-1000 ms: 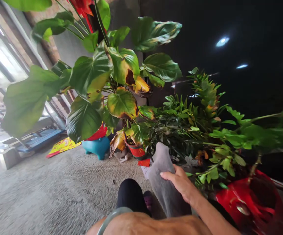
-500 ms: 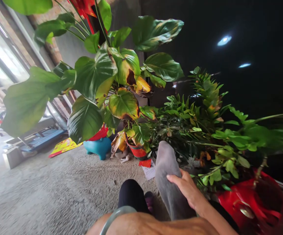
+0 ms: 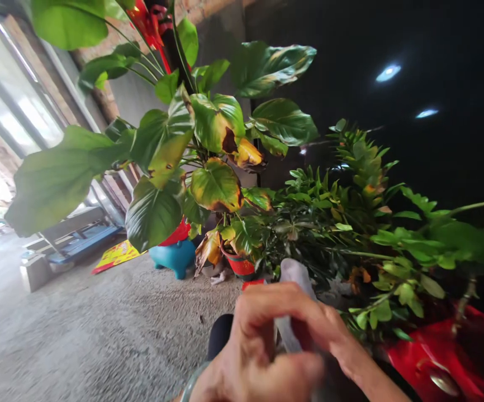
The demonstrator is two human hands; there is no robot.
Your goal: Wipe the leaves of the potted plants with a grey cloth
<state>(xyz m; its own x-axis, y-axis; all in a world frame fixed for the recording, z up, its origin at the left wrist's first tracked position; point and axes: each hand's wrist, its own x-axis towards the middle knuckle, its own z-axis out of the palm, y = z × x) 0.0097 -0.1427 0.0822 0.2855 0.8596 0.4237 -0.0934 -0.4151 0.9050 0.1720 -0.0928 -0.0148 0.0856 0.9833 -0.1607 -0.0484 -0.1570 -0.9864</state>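
Two hands: the left hand (image 3: pixel 242 357), a pale green bangle (image 3: pixel 192 382) on its wrist, and the right hand (image 3: pixel 336 338) sit together low in the middle of the view, cut off by the bottom edge.
Fingers: curled and pressed close together on both hands, closing over the sock from either side; where they overlap, I cannot tell which fingertips pinch the cloth.
Place: the grey knit sock (image 3: pixel 296 274) lies between the two hands, with a pale stretch showing through the fingers, just beside a black trouser knee (image 3: pixel 220 335).
Axis: its long axis runs nearly upright in view, its rounded end pointing up and away toward a red flowerpot (image 3: pixel 240 265).
Room to the left: a wide stretch of rough grey concrete floor (image 3: pixel 99 324) opens beyond the hands.
Room to the right: a green leafy potted plant (image 3: pixel 309 223) hangs just past the fingers, above a glossy red plastic object (image 3: pixel 430 357).
Beyond: a large yellow-edged broadleaf plant (image 3: pixel 217 187) rises over a turquoise pig-shaped pot (image 3: pixel 172 259).
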